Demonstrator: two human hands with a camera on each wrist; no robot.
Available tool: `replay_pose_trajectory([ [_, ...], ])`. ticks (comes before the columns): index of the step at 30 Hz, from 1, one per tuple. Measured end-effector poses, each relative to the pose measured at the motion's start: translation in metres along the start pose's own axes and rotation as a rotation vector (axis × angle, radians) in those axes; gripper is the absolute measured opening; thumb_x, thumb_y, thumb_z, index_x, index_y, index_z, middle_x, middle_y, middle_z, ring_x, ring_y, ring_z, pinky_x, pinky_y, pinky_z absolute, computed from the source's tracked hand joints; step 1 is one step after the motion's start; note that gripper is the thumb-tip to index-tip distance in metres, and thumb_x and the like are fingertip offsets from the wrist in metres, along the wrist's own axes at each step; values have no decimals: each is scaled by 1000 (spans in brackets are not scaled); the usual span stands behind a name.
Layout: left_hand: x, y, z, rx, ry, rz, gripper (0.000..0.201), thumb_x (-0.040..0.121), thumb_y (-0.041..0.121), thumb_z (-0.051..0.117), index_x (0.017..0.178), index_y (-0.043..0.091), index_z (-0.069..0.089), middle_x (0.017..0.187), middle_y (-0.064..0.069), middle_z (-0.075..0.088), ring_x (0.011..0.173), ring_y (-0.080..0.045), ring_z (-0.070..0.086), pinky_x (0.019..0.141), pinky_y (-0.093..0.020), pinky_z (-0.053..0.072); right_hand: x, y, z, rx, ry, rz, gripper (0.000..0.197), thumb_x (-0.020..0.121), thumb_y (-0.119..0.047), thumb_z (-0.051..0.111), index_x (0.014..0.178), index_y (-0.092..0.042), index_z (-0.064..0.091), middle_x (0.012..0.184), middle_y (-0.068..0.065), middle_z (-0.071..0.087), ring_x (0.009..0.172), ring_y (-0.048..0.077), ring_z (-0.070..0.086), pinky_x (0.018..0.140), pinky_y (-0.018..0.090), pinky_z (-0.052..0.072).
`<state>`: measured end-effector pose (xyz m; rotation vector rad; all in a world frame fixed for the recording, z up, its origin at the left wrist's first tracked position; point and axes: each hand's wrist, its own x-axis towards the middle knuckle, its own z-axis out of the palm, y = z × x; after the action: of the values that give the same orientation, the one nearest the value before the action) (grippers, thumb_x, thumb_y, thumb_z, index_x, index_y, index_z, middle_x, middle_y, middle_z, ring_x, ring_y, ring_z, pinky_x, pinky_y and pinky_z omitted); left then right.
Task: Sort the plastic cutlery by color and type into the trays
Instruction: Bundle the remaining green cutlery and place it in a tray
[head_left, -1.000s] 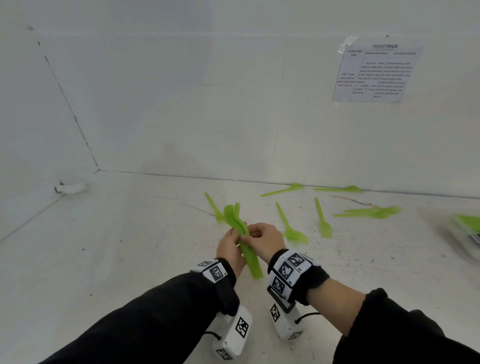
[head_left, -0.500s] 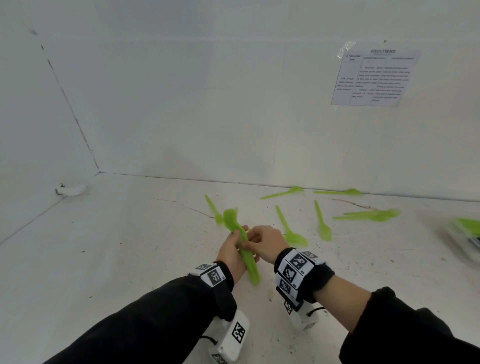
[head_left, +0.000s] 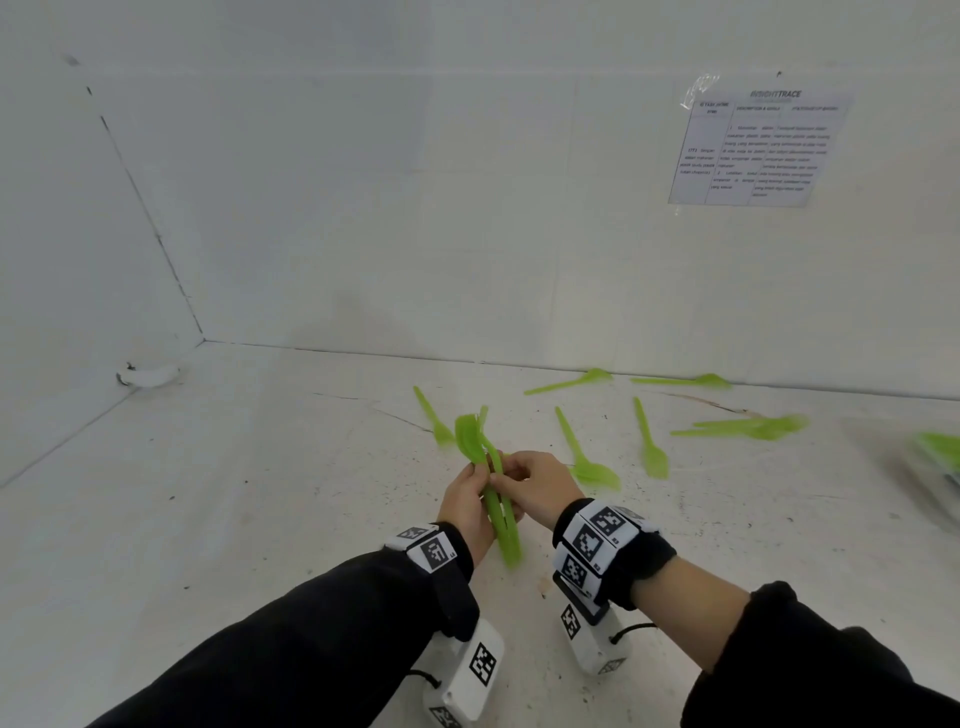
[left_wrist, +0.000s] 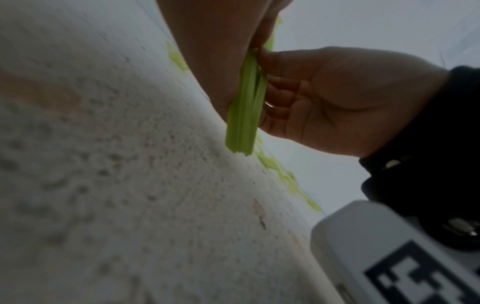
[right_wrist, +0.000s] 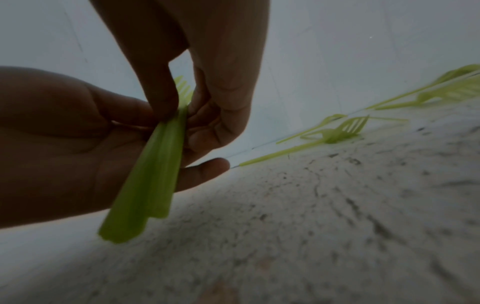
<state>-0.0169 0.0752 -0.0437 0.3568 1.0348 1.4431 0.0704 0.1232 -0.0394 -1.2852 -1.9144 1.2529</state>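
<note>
Cutlery bundle (head_left: 500, 512), green, several handles stacked, held above the floor (head_left: 260, 493) between both hands: left hand (head_left: 467, 506) cradles it with fingers curled round the handles, right hand (head_left: 535, 486) pinches it near the heads. More green forks (head_left: 587, 462) lie scattered just beyond; a tray (head_left: 935, 467) with green pieces sits blurred at the far right edge. Best, I judge, to square the handle ends flush and check the heads match before carrying, keeping the pinch firm so none slide out.

Head view bright, evenly lit, edges bowed — wrist views dim, blurred, grainy
</note>
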Motion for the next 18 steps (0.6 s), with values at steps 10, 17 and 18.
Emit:
replay_pose_trajectory([
  [10, -2, 3, 1, -8, 27, -23, 30, 103, 20, 29, 118, 9, 52, 103, -11, 61, 82, -22, 59, 68, -39, 49, -3, -3, -2, -28, 67, -17, 17, 86, -18, 62, 99, -9, 70, 71, -10, 60, 72, 11, 60, 59, 14, 47],
  [17, -3, 2, 0, 32, -32, -21, 36, 104, 18, 25, 132, 8, 45, 98, -4, 61, 85, -14, 58, 66, -32, 46, -9, -5, 2, -68, 79, -49, 22, 85, -18, 65, 104, -10, 71, 90, 3, 68, 82, 8, 58, 63, 5, 42],
  [18, -3, 2, 0, 27, -34, -20, 35, 104, 18, 26, 131, 9, 46, 97, -4, 61, 85, -15, 59, 66, -32, 47, -9, -5, 2, -62, 81, -38, 21, 84, -19, 66, 102, -10, 71, 90, 5, 69, 82, 10, 59, 66, 9, 44],
])
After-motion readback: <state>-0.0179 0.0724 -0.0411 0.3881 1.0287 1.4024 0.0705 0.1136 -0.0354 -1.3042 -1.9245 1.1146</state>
